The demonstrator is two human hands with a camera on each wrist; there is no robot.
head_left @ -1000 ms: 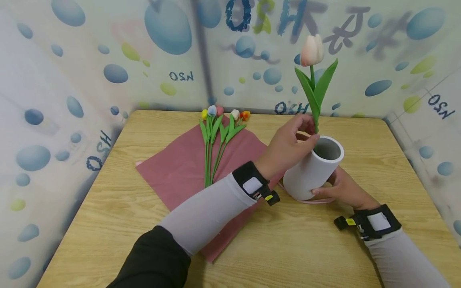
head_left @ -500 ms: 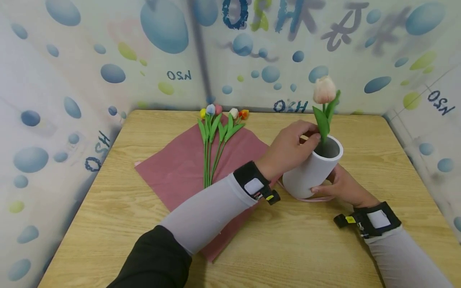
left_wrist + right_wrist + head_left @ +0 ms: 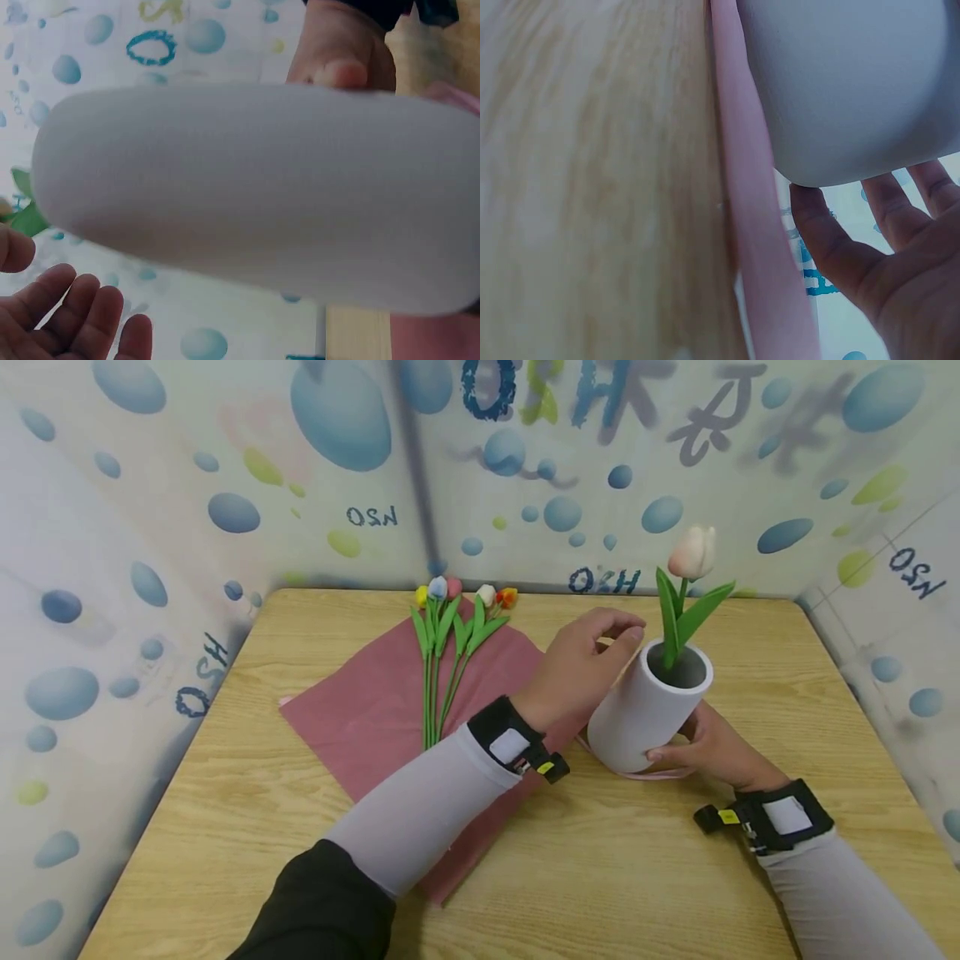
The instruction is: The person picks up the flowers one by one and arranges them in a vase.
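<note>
A white vase (image 3: pixel 645 710) leans a little to the right on the table. One pale pink tulip (image 3: pixel 693 553) with green leaves stands in it, its lower stem hidden inside. Just left of the vase's rim is my left hand (image 3: pixel 585 664), its fingers loosely bent and holding nothing. In the left wrist view its fingertips (image 3: pixel 94 307) lie apart from the vase wall. My right hand (image 3: pixel 720 747) grips the vase near its base, thumb at the front and the other fingers partly hidden behind. Seen from the right wrist, fingertips (image 3: pixel 806 196) touch the vase's lower edge.
On a dusty-pink wrapping sheet (image 3: pixel 360 706) lie several tulips (image 3: pixel 442 643) with yellow, blue, pink, white and orange heads. A pink ribbon (image 3: pixel 754 225) runs along the wooden table (image 3: pixel 637 877) beside the vase's base. A patterned curtain (image 3: pixel 225 435) stands behind and at both sides.
The pink tulip has gone down into the vase and now leans right. My left hand has let go of it and drawn back leftward. My right hand stays on the vase.
</note>
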